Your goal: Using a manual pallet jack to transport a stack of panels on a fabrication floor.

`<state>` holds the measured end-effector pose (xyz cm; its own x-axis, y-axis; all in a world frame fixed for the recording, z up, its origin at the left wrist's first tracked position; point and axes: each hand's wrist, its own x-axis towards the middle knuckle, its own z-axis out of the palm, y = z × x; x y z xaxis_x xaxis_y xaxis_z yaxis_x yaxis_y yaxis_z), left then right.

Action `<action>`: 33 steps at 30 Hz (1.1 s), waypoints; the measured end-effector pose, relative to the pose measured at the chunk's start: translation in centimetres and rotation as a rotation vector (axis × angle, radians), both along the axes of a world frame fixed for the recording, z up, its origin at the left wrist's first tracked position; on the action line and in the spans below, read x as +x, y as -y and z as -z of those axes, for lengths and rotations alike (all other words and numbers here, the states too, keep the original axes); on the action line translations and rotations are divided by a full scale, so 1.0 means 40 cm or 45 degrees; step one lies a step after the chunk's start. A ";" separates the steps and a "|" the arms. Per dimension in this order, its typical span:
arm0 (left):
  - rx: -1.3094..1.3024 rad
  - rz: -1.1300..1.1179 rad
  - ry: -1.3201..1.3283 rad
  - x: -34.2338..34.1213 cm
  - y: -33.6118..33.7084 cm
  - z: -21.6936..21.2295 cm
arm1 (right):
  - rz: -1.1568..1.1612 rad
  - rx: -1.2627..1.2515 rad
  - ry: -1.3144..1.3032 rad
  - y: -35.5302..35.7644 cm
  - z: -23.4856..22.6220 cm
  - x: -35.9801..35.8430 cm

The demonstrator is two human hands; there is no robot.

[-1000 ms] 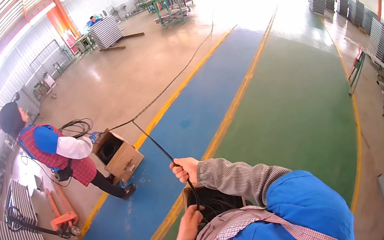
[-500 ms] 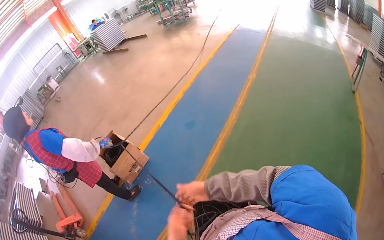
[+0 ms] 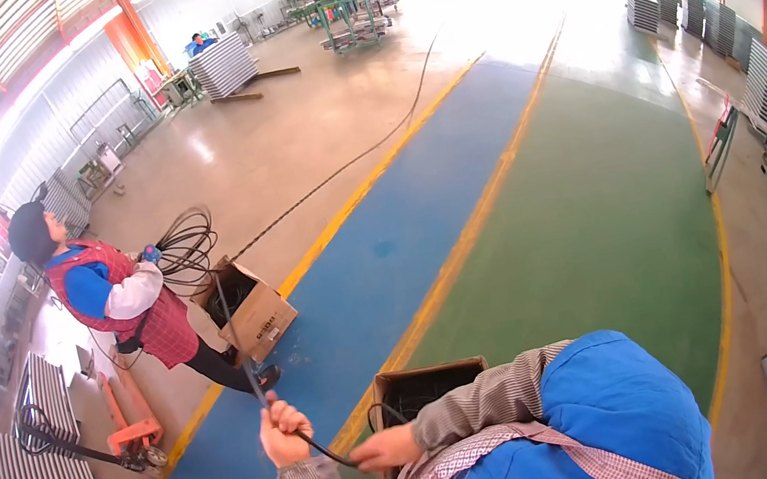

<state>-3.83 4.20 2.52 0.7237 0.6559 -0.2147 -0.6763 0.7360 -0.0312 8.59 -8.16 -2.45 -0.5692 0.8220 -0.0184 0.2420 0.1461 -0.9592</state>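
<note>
The cable (image 3: 330, 452) slants between the hands, its long axis running from the right hand (image 3: 385, 448) forward and left to the left hand (image 3: 284, 431), then on ahead toward the far box (image 3: 266, 322). It is black, thin, gently bowed, blurred beyond the left hand. The left hand is curled closed round it; the right's fingers pinch it. Just ahead of the right hand sits the near box (image 3: 431, 369); well ahead-left, a co-worker (image 3: 124, 293) holds loops (image 3: 187, 247).
</note>
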 end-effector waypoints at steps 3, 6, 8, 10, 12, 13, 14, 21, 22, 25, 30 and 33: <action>0.797 -0.245 -0.627 0.010 0.073 -0.038 | 0.352 -0.201 -0.175 -0.065 0.015 0.074; 1.302 0.375 -1.136 0.080 0.235 0.009 | 0.625 -1.226 -1.289 -0.171 -0.020 0.174; 1.389 0.834 -0.950 0.113 0.300 0.049 | 0.809 -1.257 -1.403 -0.206 -0.057 0.219; 1.434 0.728 -1.073 0.129 0.301 0.087 | 0.833 -1.039 -1.373 -0.200 -0.091 0.234; 1.520 0.642 -1.158 0.123 0.241 0.110 | 0.736 -0.807 -1.052 -0.147 -0.102 0.198; 1.041 0.539 -0.889 0.113 0.210 0.118 | 0.622 -0.656 -0.907 -0.102 -0.094 0.165; 0.694 0.350 -0.854 0.100 0.176 0.124 | 0.585 -0.499 -0.780 -0.053 -0.081 0.116; 0.776 0.215 -0.343 0.066 0.044 0.074 | 0.134 0.130 0.019 -0.008 0.031 0.113; 0.733 0.190 -0.435 0.077 0.066 0.061 | 0.402 -0.275 -0.116 -0.040 0.035 0.122; 1.724 0.373 -1.272 0.108 0.206 0.041 | 0.659 -1.119 -1.068 -0.156 0.014 0.222; 1.478 0.966 -1.032 0.104 0.278 0.079 | 0.809 -0.933 -1.224 -0.247 -0.059 0.281; 1.007 0.591 -0.735 0.082 0.162 0.124 | 0.561 0.104 -0.554 -0.178 -0.073 0.155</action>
<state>-0.56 -2.29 -2.46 0.8622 0.4466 -0.2390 -0.0869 0.5953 0.7988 14.80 -1.05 0.49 -0.1179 0.9702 0.2117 -0.1145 0.1985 -0.9734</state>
